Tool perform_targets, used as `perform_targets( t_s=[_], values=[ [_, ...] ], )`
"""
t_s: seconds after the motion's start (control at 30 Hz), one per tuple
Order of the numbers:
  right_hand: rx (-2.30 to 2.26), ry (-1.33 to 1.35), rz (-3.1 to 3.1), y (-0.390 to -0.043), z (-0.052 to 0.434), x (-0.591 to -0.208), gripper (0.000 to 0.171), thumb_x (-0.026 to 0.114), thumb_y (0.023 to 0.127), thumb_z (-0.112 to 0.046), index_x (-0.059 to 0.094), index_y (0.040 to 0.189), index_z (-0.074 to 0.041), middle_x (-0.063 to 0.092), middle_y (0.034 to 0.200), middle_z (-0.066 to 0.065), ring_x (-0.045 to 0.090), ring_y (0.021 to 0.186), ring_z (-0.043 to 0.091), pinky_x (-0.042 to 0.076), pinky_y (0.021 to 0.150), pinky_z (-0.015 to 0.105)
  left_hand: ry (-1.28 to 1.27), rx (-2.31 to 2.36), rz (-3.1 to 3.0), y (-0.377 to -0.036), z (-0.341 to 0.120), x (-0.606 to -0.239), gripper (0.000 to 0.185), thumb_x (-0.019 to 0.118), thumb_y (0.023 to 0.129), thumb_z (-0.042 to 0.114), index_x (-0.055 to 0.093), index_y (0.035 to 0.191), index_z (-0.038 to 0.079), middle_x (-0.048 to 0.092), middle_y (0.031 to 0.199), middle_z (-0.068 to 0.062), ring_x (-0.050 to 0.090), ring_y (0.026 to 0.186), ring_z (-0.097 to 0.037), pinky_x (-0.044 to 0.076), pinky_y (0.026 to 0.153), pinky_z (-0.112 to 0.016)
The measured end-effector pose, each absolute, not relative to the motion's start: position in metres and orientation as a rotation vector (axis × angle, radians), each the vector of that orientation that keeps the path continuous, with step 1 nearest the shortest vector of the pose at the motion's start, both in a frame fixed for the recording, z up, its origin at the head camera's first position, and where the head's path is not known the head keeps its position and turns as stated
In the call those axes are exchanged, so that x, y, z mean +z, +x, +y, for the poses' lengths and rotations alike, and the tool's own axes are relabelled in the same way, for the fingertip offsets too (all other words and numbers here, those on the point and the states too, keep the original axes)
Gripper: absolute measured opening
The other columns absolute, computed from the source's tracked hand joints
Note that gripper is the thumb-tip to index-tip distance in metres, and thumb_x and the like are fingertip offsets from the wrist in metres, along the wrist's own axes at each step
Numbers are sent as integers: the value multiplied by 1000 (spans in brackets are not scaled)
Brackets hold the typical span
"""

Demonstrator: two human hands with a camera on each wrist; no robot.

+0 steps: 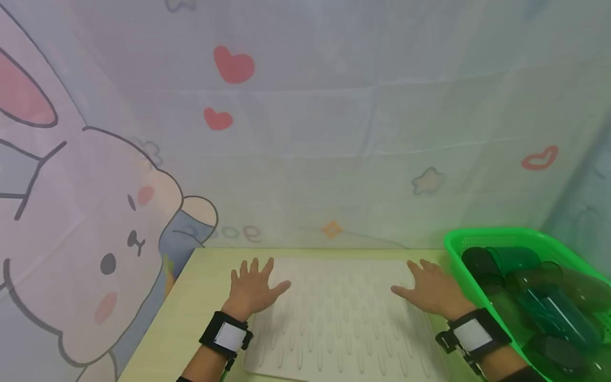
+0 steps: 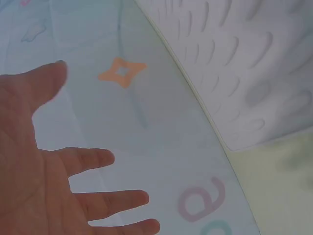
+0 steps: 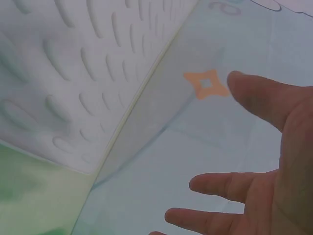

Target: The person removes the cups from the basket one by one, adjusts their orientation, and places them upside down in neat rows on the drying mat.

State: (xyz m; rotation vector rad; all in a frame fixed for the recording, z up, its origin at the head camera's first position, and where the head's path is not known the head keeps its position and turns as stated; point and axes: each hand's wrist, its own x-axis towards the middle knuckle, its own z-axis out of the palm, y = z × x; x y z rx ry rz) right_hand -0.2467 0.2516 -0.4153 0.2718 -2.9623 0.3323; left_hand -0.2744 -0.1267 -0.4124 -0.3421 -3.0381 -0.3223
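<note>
A white rack [image 1: 334, 318] with rows of raised pegs lies flat on the pale yellow table. Over its left edge is my left hand [image 1: 253, 292], fingers spread and holding nothing. My right hand [image 1: 431, 289] is over the opposite edge, its fingers also extended with nothing in them. Both palms show bare in the wrist views, the left palm [image 2: 29, 171] and the right palm [image 3: 293, 161] each apart from the rack's surface there. To the right of the right hand stands a green plastic basket [image 1: 470, 233] holding several dark and teal see-through cups or bottles [image 1: 558, 313].
The pale yellow table [image 1: 200, 297] ends at a hanging cloth [image 1: 334, 132] printed with hearts, stars and a large rabbit. The basket's wall rises close beside the right wrist. Black straps with white pads circle both wrists.
</note>
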Motion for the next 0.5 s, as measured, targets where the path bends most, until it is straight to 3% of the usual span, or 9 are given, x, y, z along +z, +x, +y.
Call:
perform_targets(
  t_s=[0.17,0.37,0.5],
  values=[
    [357,298,-2991,-248,252,-411,70,65,84,-44,51,123,12,52,113,33,54,98,49,49,70,57,-450,-265,-2944,-268,-122,-412,55,61,89,44,57,126,4,54,123,-23,48,115,-44,36,94,-59],
    [352,330,-3001,-248,252,-403,60,67,85,-34,53,119,13,55,108,31,57,92,43,50,73,53,-588,-332,-2935,-262,-114,-413,45,65,87,38,62,118,5,61,109,-19,59,93,-40,48,74,-51],
    [327,368,-3037,-246,250,-394,57,66,86,-32,53,118,14,57,106,29,58,92,41,49,76,52,-618,-405,-2978,-259,-110,-417,44,66,86,36,62,118,6,61,109,-17,60,90,-37,50,70,-49]
  ],
)
